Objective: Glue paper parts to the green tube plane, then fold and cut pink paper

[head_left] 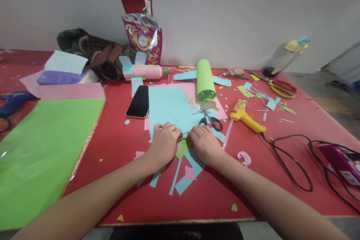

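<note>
Left hand [167,140] and right hand [204,143] nearly meet over a red table [118,180], fingers curled nearly closed, pinching a thin green strip [184,138] between them. The strip lies just in front of a blue sheet [167,107]. Scissors [210,120] sit just beyond the right hand; a phone [138,102] lies beside the sheet's left edge.

No text legible: white lettering on purple snack bag [143,39] crumpled; on dark fabric [177,232], too small.
</note>
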{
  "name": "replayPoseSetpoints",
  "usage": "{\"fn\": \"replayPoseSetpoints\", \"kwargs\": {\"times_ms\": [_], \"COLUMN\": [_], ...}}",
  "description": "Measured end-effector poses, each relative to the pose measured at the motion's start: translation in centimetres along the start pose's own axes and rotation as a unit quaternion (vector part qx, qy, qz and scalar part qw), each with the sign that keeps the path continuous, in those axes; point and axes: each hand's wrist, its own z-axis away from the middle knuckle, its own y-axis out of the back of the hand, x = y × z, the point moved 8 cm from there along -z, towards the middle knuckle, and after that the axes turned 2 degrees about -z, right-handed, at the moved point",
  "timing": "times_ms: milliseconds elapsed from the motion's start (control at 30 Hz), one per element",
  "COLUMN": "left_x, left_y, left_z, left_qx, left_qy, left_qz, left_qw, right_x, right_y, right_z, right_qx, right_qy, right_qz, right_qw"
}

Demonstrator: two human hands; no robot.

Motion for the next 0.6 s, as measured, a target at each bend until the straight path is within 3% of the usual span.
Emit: {"fn": "replayPoseSetpoints", "kwargs": {"times_ms": [600], "left_x": [0.0], "left_y": [-0.3], "left_z": [0.7], "left_qx": [0.02], "left_qy": [-0.024], "left_qz": [-0.04], "left_qw": [0.999], "right_x": [-1.0], "right_y": [1.2], "right_z": [1.1], "right_qx": [0.027], "right_qy": [0.008], "right_qz": [0.036], "right_qw": [0.999]}}
